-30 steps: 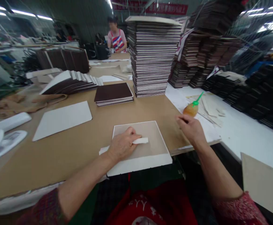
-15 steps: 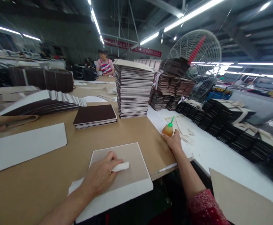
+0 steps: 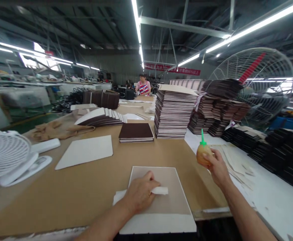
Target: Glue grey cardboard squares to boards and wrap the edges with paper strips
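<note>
My left hand (image 3: 141,192) rests on a beige panel with white borders (image 3: 168,201) at the table's front edge. Its fingers are closed around a folded white strip (image 3: 161,190), whose end sticks out to the right. Another white piece (image 3: 118,196) shows beside the hand on the left. In my right hand (image 3: 218,165) is a squeeze bottle (image 3: 203,154) with amber contents and a green nozzle, held upright with the nozzle pointing up. The bottle is over the right side of the brown table, apart from the panel.
Behind the panel lie a short stack of dark brown boards (image 3: 136,131) and a tall board stack (image 3: 174,112). A white sheet (image 3: 87,150) and a white fan (image 3: 5,157) are at left. Black bundles (image 3: 282,157) line the white table at right. A person (image 3: 143,86) sits far back.
The view has swung to the left, bringing the white fan into sight. My right hand has raised the squeeze bottle off the surface. My left hand still keeps the white strip on the panel.
</note>
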Action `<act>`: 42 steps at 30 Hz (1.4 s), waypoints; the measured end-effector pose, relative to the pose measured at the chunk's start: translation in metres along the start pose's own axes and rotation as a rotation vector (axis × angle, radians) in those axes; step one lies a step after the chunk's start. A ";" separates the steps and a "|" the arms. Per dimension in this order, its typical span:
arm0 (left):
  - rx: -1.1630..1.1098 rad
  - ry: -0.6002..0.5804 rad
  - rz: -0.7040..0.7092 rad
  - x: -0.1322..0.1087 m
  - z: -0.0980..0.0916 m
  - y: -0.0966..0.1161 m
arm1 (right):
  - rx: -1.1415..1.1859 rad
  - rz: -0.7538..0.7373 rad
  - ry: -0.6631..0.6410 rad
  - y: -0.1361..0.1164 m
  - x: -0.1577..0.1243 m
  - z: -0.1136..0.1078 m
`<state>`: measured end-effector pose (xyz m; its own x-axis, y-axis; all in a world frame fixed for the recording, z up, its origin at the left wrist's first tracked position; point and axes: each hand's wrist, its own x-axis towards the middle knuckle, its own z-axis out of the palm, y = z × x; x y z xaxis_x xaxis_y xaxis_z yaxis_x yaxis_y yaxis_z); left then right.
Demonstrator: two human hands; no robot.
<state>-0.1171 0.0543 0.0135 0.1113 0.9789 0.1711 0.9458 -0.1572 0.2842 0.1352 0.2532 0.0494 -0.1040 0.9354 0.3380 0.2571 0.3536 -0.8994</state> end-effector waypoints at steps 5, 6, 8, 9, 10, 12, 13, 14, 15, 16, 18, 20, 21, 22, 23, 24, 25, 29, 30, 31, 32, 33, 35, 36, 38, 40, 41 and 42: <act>0.028 -0.017 0.011 -0.002 0.001 -0.003 | 0.285 0.105 -0.356 -0.034 -0.030 0.039; 0.023 -0.021 0.009 -0.002 0.001 -0.004 | 0.306 0.125 -0.391 -0.038 -0.034 0.046; 0.021 -0.022 0.008 -0.002 0.003 -0.006 | 0.317 0.160 -0.453 -0.044 -0.041 0.058; 0.021 -0.021 0.008 -0.003 0.003 -0.006 | 0.309 0.173 -0.486 -0.047 -0.043 0.064; 0.022 -0.019 0.010 -0.003 0.004 -0.007 | 0.293 0.181 -0.519 -0.050 -0.045 0.069; 0.023 -0.012 0.016 -0.003 0.004 -0.008 | 0.236 0.179 -0.571 -0.057 -0.048 0.080; 0.025 -0.008 0.020 -0.003 0.004 -0.008 | 0.196 0.166 -0.581 -0.061 -0.049 0.085; 0.026 -0.004 0.023 -0.003 0.004 -0.008 | 0.149 0.146 -0.581 -0.064 -0.049 0.090; 0.028 0.001 0.026 -0.003 0.004 -0.008 | 0.097 0.121 -0.573 -0.068 -0.050 0.096; 0.030 0.004 0.029 -0.003 0.004 -0.009 | 0.045 0.092 -0.564 -0.071 -0.050 0.101; 0.034 0.008 0.033 -0.003 0.004 -0.009 | -0.048 0.032 -0.559 -0.076 -0.049 0.112; 0.039 0.013 0.036 -0.004 0.005 -0.009 | -0.124 -0.030 -0.570 -0.080 -0.048 0.123; 0.041 0.015 0.037 -0.004 0.006 -0.010 | -0.158 -0.064 -0.578 -0.081 -0.048 0.128; 0.043 0.019 0.039 -0.004 0.006 -0.010 | -0.192 -0.100 -0.589 -0.082 -0.048 0.132; 0.045 0.023 0.040 -0.004 0.006 -0.010 | -0.224 -0.137 -0.600 -0.083 -0.048 0.136; 0.046 0.027 0.042 -0.004 0.007 -0.011 | -0.255 -0.173 -0.612 -0.083 -0.047 0.140; 0.047 0.030 0.044 -0.004 0.007 -0.011 | -0.282 -0.206 -0.622 -0.083 -0.046 0.143; 0.046 0.043 0.056 -0.003 0.008 -0.012 | -0.355 -0.305 -0.650 -0.084 -0.043 0.152; 0.045 0.045 0.058 -0.003 0.008 -0.012 | -0.370 -0.324 -0.654 -0.084 -0.042 0.153; 0.045 0.047 0.059 -0.003 0.008 -0.012 | -0.383 -0.339 -0.657 -0.084 -0.041 0.155; 0.045 0.049 0.060 -0.003 0.008 -0.012 | -0.397 -0.353 -0.659 -0.084 -0.040 0.156; 0.046 0.050 0.061 -0.004 0.008 -0.012 | -0.411 -0.365 -0.660 -0.085 -0.040 0.157; 0.048 0.050 0.064 -0.004 0.008 -0.012 | -0.438 -0.391 -0.661 -0.086 -0.038 0.159; 0.050 0.049 0.064 -0.004 0.008 -0.012 | -0.453 -0.407 -0.662 -0.087 -0.037 0.161; 0.054 0.045 0.065 -0.004 0.008 -0.012 | -0.484 -0.445 -0.667 -0.092 -0.035 0.163; 0.059 0.039 0.067 -0.003 0.007 -0.012 | -0.518 -0.491 -0.675 -0.098 -0.032 0.166; 0.061 0.035 0.068 -0.003 0.007 -0.012 | -0.536 -0.517 -0.681 -0.102 -0.032 0.168; 0.064 0.031 0.070 -0.003 0.007 -0.012 | -0.554 -0.543 -0.687 -0.106 -0.031 0.170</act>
<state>-0.1269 0.0542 0.0033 0.1691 0.9613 0.2177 0.9537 -0.2153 0.2102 -0.0520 0.1851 0.0869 -0.8188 0.5054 0.2722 0.4001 0.8425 -0.3606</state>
